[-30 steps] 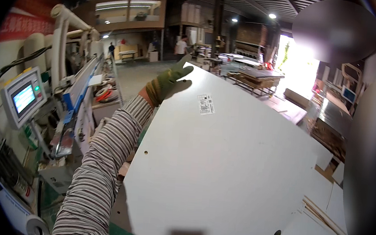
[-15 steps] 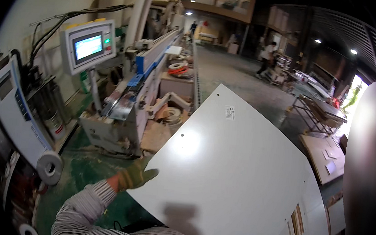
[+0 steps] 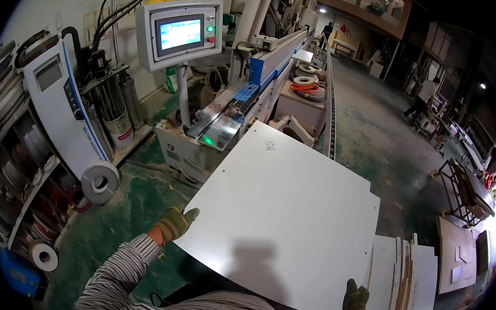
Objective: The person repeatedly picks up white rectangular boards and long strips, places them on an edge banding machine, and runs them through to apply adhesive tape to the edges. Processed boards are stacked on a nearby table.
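Observation:
A large white panel [image 3: 290, 212] spans the space before me, with a small label and a few dark holes on its face. My left hand [image 3: 175, 223], in a green and tan work glove, grips the panel's left edge, thumb on top and the fingers partly hidden. At the near right edge my gloved right hand [image 3: 356, 299] holds the panel too, its fingers under the board out of sight. Beyond the panel's far left corner lies the metal infeed table [image 3: 218, 130] of a long edge banding machine [image 3: 293, 47].
A control box [image 3: 179, 34] with a lit screen stands left of the machine. Rolls of edging tape [image 3: 44, 255] fill a rack at the left, beside a white adhesive unit [image 3: 63, 103]. Stacked boards [image 3: 422, 288] stand at my right. A person [image 3: 424, 99] walks far right.
My view has swung left, so the machine and control box sit further right. The panel's far end has come left toward the infeed table, still in both hands. More of the stacked boards shows.

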### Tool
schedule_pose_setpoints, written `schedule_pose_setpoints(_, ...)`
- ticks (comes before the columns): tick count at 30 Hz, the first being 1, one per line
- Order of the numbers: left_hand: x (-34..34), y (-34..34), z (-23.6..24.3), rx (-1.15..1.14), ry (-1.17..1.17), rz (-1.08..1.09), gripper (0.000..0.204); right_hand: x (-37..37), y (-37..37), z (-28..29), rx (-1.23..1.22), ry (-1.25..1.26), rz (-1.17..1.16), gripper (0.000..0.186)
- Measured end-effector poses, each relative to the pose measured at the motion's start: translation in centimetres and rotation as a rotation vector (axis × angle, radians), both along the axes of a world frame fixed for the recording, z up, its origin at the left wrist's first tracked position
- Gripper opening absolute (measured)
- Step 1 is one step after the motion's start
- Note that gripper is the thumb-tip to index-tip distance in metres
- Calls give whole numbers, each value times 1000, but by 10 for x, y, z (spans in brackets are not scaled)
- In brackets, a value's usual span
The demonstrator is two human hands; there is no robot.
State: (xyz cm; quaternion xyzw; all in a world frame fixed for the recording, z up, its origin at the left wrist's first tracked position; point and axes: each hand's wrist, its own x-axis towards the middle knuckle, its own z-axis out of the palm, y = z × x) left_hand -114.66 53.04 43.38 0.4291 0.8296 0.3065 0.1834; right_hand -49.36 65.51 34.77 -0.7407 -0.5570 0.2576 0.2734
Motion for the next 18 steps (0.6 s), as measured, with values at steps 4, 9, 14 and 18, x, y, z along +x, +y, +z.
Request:
schedule_pose_setpoints(4, -59, 22, -12, 25, -91, 46, 67, -85, 50, 5, -45, -64, 60, 42)
schedule_pose_setpoints(9, -126, 57, -39, -174, -48, 34, 73, -142, 105, -6, -145, -235, 82, 51)
schedule_pose_setpoints(14, -155, 79, -79, -74, -68, 53, 71, -163, 132, -18, -164, 17, -32, 45)
schedule_pose_setpoints(18, -174, 77, -65, -289, -147, 83, 71, -186, 86, 39, -339, 879, -44, 32)
